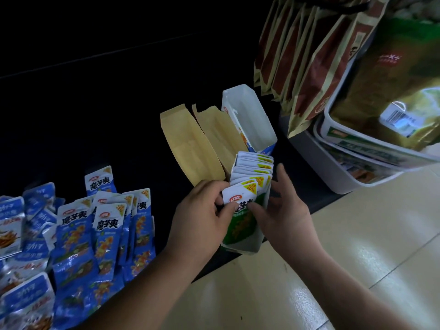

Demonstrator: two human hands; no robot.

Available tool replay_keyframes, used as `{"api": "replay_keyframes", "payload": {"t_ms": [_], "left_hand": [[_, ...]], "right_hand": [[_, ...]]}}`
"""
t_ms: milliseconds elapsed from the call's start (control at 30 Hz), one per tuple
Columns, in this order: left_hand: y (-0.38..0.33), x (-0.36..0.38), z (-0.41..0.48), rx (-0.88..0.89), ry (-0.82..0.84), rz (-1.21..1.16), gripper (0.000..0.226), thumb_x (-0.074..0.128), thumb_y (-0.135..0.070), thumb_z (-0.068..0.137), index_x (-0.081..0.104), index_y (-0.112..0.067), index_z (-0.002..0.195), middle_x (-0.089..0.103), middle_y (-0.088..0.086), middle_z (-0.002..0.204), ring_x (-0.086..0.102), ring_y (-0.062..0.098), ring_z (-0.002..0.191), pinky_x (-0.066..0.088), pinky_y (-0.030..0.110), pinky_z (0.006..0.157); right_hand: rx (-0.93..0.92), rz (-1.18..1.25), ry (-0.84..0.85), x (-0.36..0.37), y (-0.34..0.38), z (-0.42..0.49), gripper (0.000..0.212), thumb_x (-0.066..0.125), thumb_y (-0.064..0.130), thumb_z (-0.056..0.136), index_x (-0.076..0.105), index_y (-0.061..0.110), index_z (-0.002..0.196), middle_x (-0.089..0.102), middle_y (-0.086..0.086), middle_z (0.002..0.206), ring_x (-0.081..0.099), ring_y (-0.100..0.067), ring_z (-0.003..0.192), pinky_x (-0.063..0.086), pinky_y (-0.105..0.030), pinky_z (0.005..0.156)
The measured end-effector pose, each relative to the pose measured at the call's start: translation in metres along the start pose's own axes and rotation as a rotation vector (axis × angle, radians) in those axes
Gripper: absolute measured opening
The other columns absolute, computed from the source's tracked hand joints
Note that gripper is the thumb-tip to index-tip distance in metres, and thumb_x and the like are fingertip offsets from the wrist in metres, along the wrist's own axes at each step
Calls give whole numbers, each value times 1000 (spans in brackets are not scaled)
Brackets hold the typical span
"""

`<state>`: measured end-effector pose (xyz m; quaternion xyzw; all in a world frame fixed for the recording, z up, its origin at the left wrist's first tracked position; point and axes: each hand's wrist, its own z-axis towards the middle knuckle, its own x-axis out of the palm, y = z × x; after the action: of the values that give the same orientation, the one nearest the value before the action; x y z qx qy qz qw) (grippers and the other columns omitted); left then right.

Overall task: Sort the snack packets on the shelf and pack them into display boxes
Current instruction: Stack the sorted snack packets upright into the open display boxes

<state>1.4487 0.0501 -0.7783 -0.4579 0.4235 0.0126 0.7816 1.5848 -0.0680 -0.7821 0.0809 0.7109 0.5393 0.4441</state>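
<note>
A green and white snack packet [240, 198] stands at the front of a row of like packets [254, 167] inside a narrow white display box [242, 247] at the dark shelf's front edge. My left hand [200, 210] pinches the front packet's left side. My right hand [283, 208] grips its right side with the thumb on the packet's face and the fingers along the box wall. A second display box [250, 120] stands empty just behind, its brown flaps [190, 144] folded open to the left. Several blue snack packets [104, 229] lie heaped on the shelf at the left.
Tall red-brown and gold bags [304, 55] hang at the upper right. A large green-gold bag [400, 86] sits in stacked white tubs [357, 163] on the right. Pale glossy floor tiles [333, 246] lie below the shelf edge [319, 206]. The back of the shelf is dark.
</note>
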Motion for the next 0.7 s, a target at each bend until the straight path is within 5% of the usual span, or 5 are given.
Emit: {"api": "replay_keyframes", "payload": {"t_ms": [100, 233, 333, 433, 700], "left_hand": [[2, 2, -1, 63, -5, -28, 27, 79, -23, 89, 71, -24, 115, 53, -18, 92, 57, 2, 75, 56, 33, 66], [4, 5, 9, 154, 23, -52, 36, 76, -22, 92, 67, -26, 127, 59, -13, 104, 63, 8, 87, 58, 38, 75], [4, 7, 9, 20, -20, -14, 53, 81, -32, 85, 54, -39, 130, 49, -21, 100, 55, -4, 82, 53, 23, 72], [13, 13, 1, -142, 2, -59, 35, 78, -48, 84, 60, -37, 112, 67, -16, 91, 64, 0, 74, 57, 34, 66], [-6, 37, -1, -196, 127, -226, 22, 69, -42, 89, 69, -31, 109, 77, -19, 93, 73, 2, 82, 61, 39, 73]], "right_hand": [[-11, 29, 32, -4, 2, -1, 72, 78, 15, 86, 47, 62, 131, 70, 30, 110, 70, -2, 99, 60, -36, 88], [-2, 63, 77, -6, -3, -1, 78, 74, 12, 88, 42, 54, 145, 68, 23, 123, 68, -4, 109, 59, -39, 92], [65, 17, 80, -2, -8, -4, 92, 77, 25, 88, 24, 51, 157, 69, 20, 123, 69, -5, 108, 61, -41, 88], [72, -23, 66, 7, -7, -9, 93, 74, 33, 91, 15, 47, 161, 70, 17, 119, 68, -5, 107, 59, -37, 89], [72, -39, -86, 1, -12, -13, 69, 69, 32, 92, 37, 42, 152, 69, 18, 123, 67, -12, 108, 58, -44, 86]]}}
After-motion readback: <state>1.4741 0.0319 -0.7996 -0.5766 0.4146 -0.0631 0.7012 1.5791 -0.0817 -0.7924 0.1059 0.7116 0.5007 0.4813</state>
